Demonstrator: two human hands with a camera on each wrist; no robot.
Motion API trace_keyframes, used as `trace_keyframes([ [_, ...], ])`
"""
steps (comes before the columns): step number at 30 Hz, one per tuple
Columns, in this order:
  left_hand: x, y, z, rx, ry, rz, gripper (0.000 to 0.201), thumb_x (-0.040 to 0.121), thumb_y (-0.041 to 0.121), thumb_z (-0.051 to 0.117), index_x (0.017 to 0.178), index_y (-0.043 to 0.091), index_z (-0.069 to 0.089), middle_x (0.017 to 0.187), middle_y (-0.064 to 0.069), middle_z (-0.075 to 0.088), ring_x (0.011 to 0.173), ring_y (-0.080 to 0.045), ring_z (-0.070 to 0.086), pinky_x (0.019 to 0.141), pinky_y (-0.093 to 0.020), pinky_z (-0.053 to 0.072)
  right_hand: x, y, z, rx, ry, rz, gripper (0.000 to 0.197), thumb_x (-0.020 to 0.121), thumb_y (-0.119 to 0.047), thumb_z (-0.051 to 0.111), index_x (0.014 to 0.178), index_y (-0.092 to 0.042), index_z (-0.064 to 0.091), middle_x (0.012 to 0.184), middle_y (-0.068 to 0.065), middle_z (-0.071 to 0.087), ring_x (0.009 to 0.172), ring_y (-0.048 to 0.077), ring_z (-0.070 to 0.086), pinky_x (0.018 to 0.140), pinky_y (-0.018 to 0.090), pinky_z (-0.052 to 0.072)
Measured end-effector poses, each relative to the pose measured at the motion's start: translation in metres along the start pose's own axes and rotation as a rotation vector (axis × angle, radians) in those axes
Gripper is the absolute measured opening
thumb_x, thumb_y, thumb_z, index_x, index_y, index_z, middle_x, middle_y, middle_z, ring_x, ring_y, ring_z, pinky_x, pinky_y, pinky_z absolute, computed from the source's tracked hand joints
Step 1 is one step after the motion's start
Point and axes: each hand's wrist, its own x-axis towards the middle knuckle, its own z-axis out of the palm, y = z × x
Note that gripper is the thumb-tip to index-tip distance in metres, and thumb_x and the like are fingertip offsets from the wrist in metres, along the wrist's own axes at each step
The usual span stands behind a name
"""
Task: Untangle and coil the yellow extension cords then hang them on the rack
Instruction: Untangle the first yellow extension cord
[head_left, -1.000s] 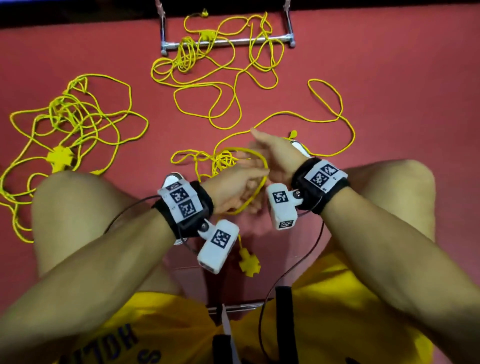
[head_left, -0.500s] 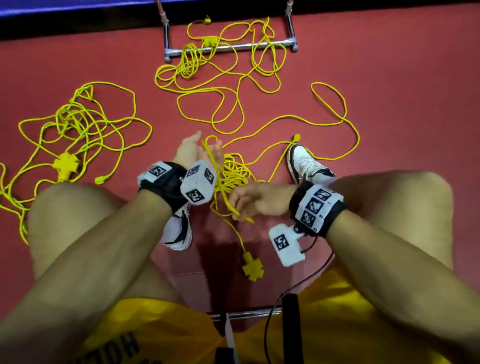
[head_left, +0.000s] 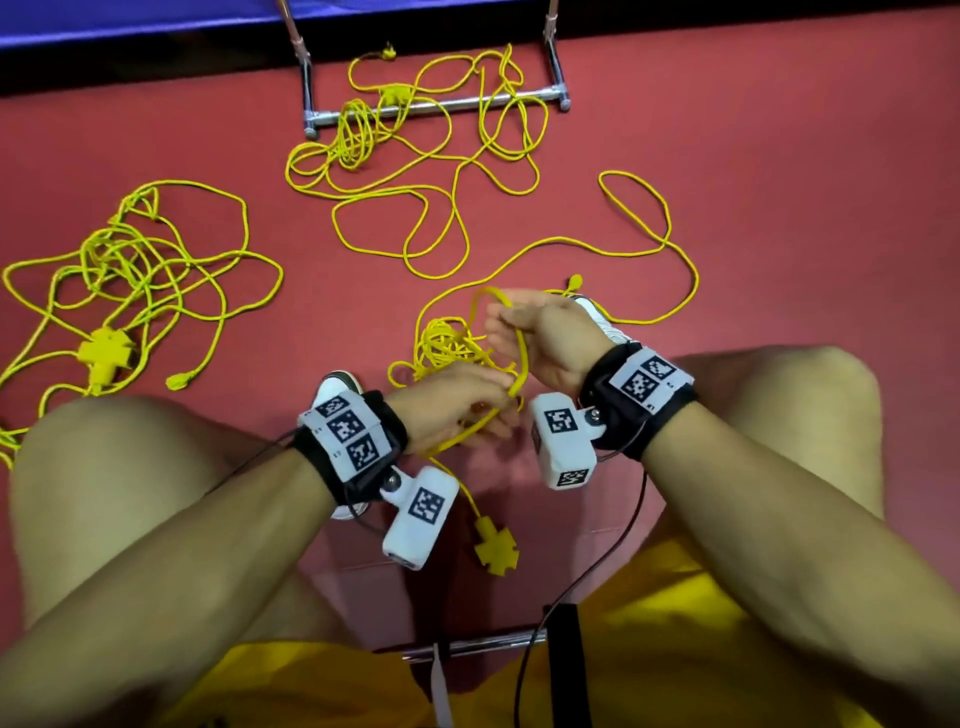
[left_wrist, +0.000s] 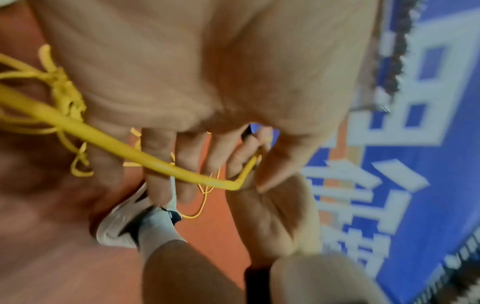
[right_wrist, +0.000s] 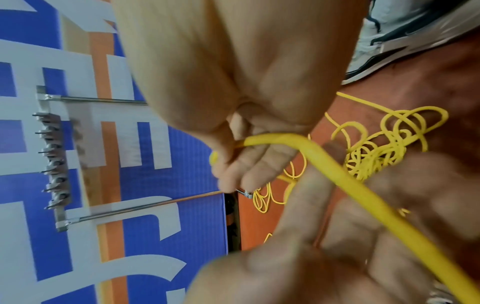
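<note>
I hold one yellow extension cord (head_left: 522, 358) in both hands above the red floor, between my knees. My left hand (head_left: 483, 415) grips the near end of a loop, the cord (left_wrist: 116, 144) crossing its fingers and bending up by the thumb. My right hand (head_left: 511, 325) is further out, fingers curled round the far end of the loop (right_wrist: 275, 137). The cord's cross-shaped socket (head_left: 496, 545) hangs below my left hand. The rest of it lies in a tangle (head_left: 449, 348) under my hands. The rack (right_wrist: 52, 162) with several hooks stands against the blue wall.
A second tangled cord (head_left: 130, 280) with a cross socket (head_left: 104, 356) lies on the floor at the left. A third cord (head_left: 415, 156) is draped over the rack's base bar (head_left: 530, 97) ahead. My shoes (head_left: 337, 384) are on either side of the held cord.
My left hand has pulled back from the floor toward me, holding the cord. My right hand has moved forward and up, drawing out a loop. The view has tipped forward.
</note>
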Motion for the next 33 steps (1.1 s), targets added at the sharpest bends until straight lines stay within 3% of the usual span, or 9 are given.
trace_keyframes([
  [4,0.009,0.007,-0.021,-0.688,0.181,0.036,0.039,0.07,0.018,0.047,0.108,0.012,0.051,0.097,-0.013,0.069,0.089,-0.03,0.07,0.076,-0.037,0.052,-0.009,-0.006,0.004,0.006,-0.237,-0.124,0.028,0.096,0.008,0.044,0.107,-0.011,0.061,0.086,-0.001,0.068,0.06,0.01,0.059,0.048,0.022,0.041],
  [8,0.008,0.027,-0.053,-1.055,0.251,0.232,0.034,0.079,0.016,0.041,0.105,-0.002,0.053,0.093,-0.019,0.07,0.084,-0.032,0.071,0.07,-0.037,0.061,-0.02,0.007,0.009,-0.406,-0.466,-0.082,0.035,0.082,0.022,0.049,0.09,-0.01,0.06,0.072,-0.001,0.069,0.05,0.01,0.057,0.044,0.021,0.038],
  [12,0.01,0.038,-0.053,-0.784,0.36,0.237,0.037,0.108,0.031,0.034,0.101,0.007,0.06,0.066,0.001,0.052,0.044,-0.011,0.05,0.046,-0.022,0.048,-0.02,0.017,0.011,-0.741,-0.385,-0.023,0.022,0.073,0.01,0.053,0.079,-0.01,0.058,0.062,-0.001,0.065,0.05,0.008,0.059,0.041,0.015,0.037],
  [15,0.009,0.034,-0.042,-0.47,0.303,0.278,0.027,0.107,0.023,0.038,0.102,0.014,0.062,0.067,0.001,0.045,0.044,-0.009,0.037,0.046,-0.02,0.037,-0.011,0.016,0.01,-0.639,-0.141,-0.062,0.019,0.065,-0.012,0.052,0.081,-0.018,0.059,0.076,0.0,0.064,0.072,0.019,0.062,0.063,0.025,0.045],
  [18,0.004,0.027,-0.031,-0.256,0.128,0.277,0.019,0.103,0.014,0.045,0.107,0.013,0.064,0.07,0.001,0.056,0.051,-0.01,0.045,0.049,-0.023,0.041,-0.004,0.008,0.007,-0.41,0.026,-0.142,0.035,0.066,-0.003,0.049,0.097,-0.018,0.056,0.069,0.004,0.059,0.064,0.023,0.058,0.071,0.04,0.042],
  [21,0.002,0.023,-0.027,-0.16,0.132,0.266,0.018,0.101,0.01,0.05,0.105,0.012,0.068,0.068,0.003,0.059,0.053,-0.009,0.05,0.053,-0.023,0.045,-0.004,0.007,0.004,-0.401,-0.128,-0.25,0.053,0.067,0.007,0.051,0.112,-0.021,0.053,0.065,0.006,0.056,0.063,0.026,0.047,0.063,0.034,0.034],
  [24,-0.002,0.027,-0.031,-0.147,0.155,0.235,0.016,0.099,0.009,0.055,0.099,0.008,0.07,0.065,0.003,0.06,0.055,-0.01,0.057,0.062,-0.028,0.054,-0.005,0.009,0.006,-0.533,-0.213,-0.254,0.039,0.063,0.005,0.055,0.101,-0.003,0.06,0.068,0.003,0.057,0.062,0.019,0.046,0.059,0.03,0.036],
  [27,-0.008,0.032,-0.031,-0.173,0.144,0.236,0.014,0.097,0.009,0.059,0.095,0.002,0.07,0.063,0.001,0.061,0.057,-0.013,0.062,0.068,-0.033,0.059,-0.004,0.009,0.009,-0.541,-0.242,-0.212,0.033,0.05,-0.002,0.056,0.079,-0.017,0.06,0.073,0.011,0.052,0.071,0.024,0.044,0.062,0.037,0.035],
  [33,-0.012,0.038,-0.033,-0.184,0.217,0.232,0.013,0.094,0.01,0.063,0.085,0.002,0.069,0.059,-0.003,0.059,0.054,-0.018,0.064,0.055,-0.03,0.058,-0.011,0.01,0.014,-0.394,-0.27,-0.157,0.02,0.056,-0.002,0.055,0.074,-0.009,0.047,0.072,0.01,0.052,0.057,0.015,0.051,0.051,0.021,0.042],
])
